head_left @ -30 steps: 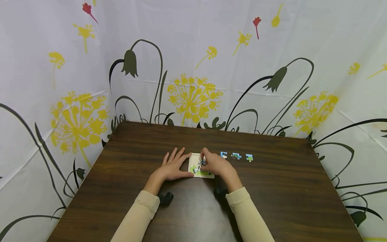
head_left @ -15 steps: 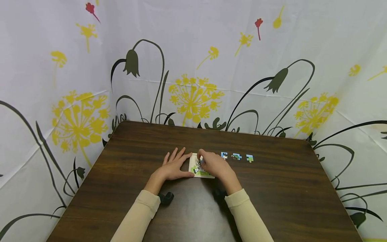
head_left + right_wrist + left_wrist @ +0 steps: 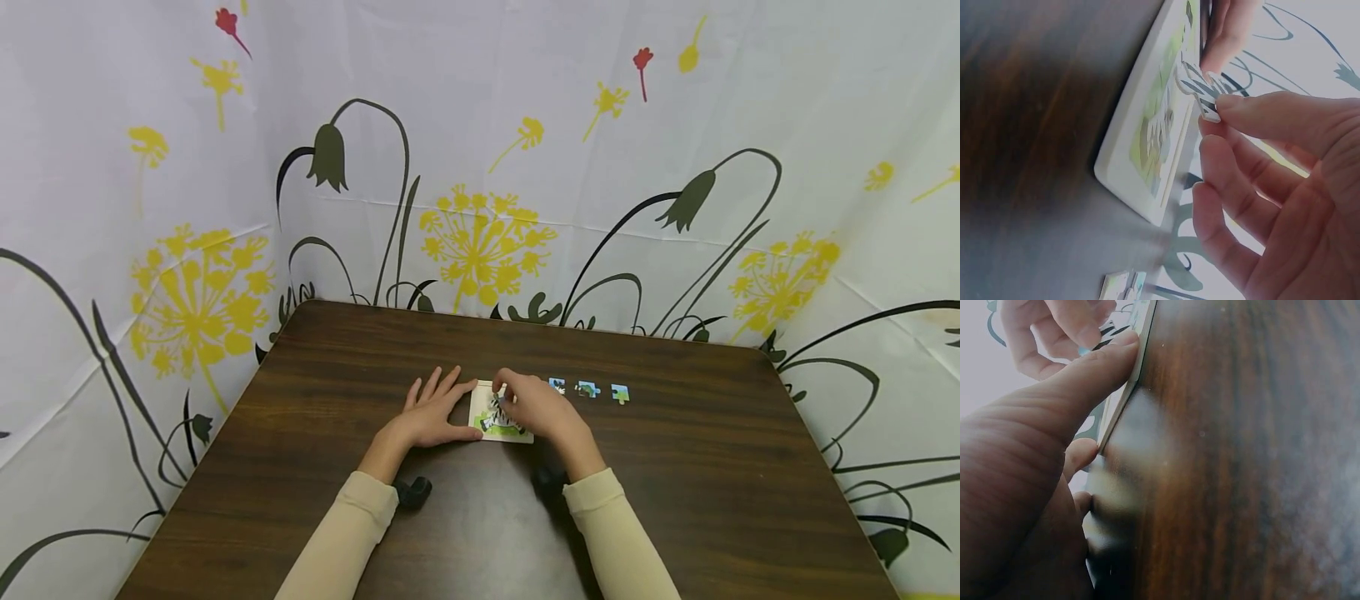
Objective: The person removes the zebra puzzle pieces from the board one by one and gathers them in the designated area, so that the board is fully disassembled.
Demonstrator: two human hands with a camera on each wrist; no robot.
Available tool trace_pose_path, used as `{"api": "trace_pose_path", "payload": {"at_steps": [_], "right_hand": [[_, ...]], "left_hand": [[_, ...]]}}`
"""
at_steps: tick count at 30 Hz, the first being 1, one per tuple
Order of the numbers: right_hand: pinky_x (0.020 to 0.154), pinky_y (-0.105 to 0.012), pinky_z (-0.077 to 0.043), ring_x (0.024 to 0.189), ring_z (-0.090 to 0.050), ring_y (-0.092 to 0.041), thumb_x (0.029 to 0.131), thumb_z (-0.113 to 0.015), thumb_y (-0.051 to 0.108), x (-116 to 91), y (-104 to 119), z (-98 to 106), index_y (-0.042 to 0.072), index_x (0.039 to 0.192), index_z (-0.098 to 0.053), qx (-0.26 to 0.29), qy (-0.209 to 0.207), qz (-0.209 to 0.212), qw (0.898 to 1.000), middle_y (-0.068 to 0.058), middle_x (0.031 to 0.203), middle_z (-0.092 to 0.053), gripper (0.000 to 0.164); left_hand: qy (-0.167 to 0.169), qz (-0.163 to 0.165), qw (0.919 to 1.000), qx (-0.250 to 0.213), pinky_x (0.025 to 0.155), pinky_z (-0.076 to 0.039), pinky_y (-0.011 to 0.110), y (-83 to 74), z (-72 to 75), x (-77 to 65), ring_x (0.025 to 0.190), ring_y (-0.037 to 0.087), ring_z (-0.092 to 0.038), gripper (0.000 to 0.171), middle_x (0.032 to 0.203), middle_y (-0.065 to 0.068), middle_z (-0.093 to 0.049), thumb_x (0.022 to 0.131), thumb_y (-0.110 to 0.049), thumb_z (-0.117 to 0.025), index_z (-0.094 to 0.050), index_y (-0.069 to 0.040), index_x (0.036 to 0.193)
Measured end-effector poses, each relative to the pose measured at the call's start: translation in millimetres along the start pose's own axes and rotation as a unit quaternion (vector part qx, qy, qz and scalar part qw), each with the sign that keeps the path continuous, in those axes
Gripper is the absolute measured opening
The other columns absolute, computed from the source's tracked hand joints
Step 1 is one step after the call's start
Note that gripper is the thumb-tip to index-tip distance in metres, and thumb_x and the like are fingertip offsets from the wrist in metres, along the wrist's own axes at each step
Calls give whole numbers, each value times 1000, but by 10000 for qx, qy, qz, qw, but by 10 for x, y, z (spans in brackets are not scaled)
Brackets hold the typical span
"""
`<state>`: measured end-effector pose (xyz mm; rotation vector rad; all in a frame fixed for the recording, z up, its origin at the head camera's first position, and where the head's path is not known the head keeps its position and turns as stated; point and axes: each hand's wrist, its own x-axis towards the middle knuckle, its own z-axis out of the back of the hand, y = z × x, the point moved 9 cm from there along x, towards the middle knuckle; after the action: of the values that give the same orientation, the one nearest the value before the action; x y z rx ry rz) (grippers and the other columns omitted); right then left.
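Note:
A shallow puzzle board (image 3: 483,390) with a pale rim lies flat on the table, a zebra on green grass partly formed in it. My left hand (image 3: 427,421) is spread beside it, with the thumb on the near left corner and the index finger at the far left corner. My right hand (image 3: 543,407) is over the board's right side and hides part of it. Between its thumb and fingertips it pinches a zebra-striped puzzle piece (image 3: 1200,90), tilted close above the board in the right wrist view.
To the right of the board, three loose puzzle pieces lie in a row: a left one (image 3: 557,385), a middle one (image 3: 588,390) and a right one (image 3: 620,394). The dark wooden table (image 3: 712,467) ends against a flowered curtain (image 3: 480,125) at the back.
The right hand shifts slightly left over the board, then a little back to the right, still pinching the piece. The left hand and the loose pieces stay put.

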<state>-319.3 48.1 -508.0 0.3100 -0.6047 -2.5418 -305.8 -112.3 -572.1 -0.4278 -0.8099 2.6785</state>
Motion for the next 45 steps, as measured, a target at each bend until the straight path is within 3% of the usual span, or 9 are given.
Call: {"api": "trace_pose_path", "payload": {"at_steps": [6,16,23,33,38,45], "right_hand": [[69,-35,-55,78,-64,-14,107,-66,16,-39,-55,71,19,125,-68,73,-105,6,9999,-4,109,-75,18],[70,-34,-52,76,-61,-15,108,-63,12,-203,-173,148,14,126,-72,402,-156,-116,9990,-5,106,-75,20],[76,-35,-57,88,-67,-14,106,-67,12,-447,-409,333,15,123,-73,737,-371,-392,9958,-3,109,-76,18],[87,-42,-61,99,-71,-19,106,-67,13,-747,-862,504,9,117,-74,1000,-474,-511,9925,-5,109,-76,14],[83,-42,-60,93,-70,-19,106,-67,13,-833,-1087,559,9,114,-74,960,-625,-952,9888,-6,107,-77,11],[77,-41,-59,83,-67,-21,106,-67,13,-954,-1324,595,5,114,-72,1027,-731,-1529,9802,-10,103,-76,12]], "left_hand": [[-10,-46,10000,-43,131,12,65,-52,-9,-4,170,37,9,99,184,5,-3,92,-65,-76,-30,-31,173],[-5,-107,9999,103,131,9,67,-129,-38,-12,170,38,9,84,184,7,-5,102,-60,-62,-28,-29,173],[-17,-134,9999,-19,131,11,67,-163,-12,-25,169,40,9,87,184,9,-6,100,-63,-64,-30,-29,173],[-163,-46,9998,-55,131,9,68,-37,24,-81,169,40,8,89,184,9,-6,98,-62,-67,-30,-29,173],[-232,-88,9996,-160,129,9,71,-21,67,-136,169,44,6,92,183,13,-9,96,-67,-68,-33,-28,171],[-163,-123,9998,-42,131,10,67,-75,36,-22,169,40,8,90,184,10,-6,97,-63,-68,-31,-29,172]]}}
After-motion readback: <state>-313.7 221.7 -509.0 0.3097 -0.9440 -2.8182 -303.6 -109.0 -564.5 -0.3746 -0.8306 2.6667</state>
